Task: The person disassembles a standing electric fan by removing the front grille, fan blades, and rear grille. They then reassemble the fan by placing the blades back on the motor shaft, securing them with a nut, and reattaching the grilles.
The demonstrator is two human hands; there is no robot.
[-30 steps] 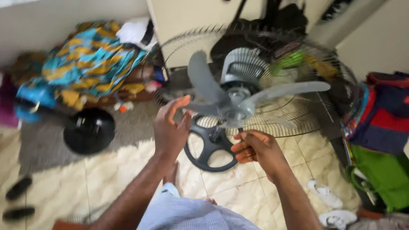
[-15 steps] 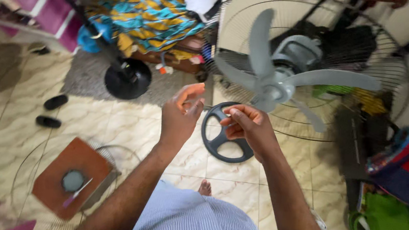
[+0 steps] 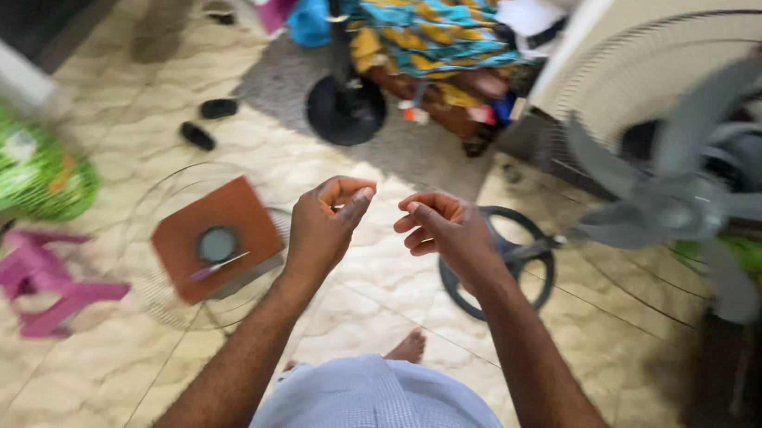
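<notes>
Above the tiled floor (image 3: pixel 365 287), both hands hover at chest height, close together but apart. The left hand (image 3: pixel 328 228) has its thumb and forefinger pinched tip to tip, the other fingers curled under; something very small may sit in the pinch, but it is too small to tell. The right hand (image 3: pixel 449 230) is loosely curled, fingers bent inward, grasping nothing that shows.

Just beyond the right hand, low on the floor, lies a dark round ring with spokes (image 3: pixel 499 263), apparently a plastic fan part. To its right stands the grey fan blade set (image 3: pixel 679 210) on its hub, in front of the rear wire guard (image 3: pixel 637 71).

By my judgement the blades are light, stiff plastic that flexes at the tips and could crack if levered, so the hub at the middle is the place to take hold, not a blade edge. The ring looks light and rigid; its rim or a spoke offers a sure hold. The wire guard is springy and would bend under a one-sided pull.

Left of the hands, a second wire guard (image 3: pixel 145 298) lies flat, with a brown square board (image 3: pixel 216 235) resting on it. A black round stand base (image 3: pixel 346 108) sits farther off.
</notes>
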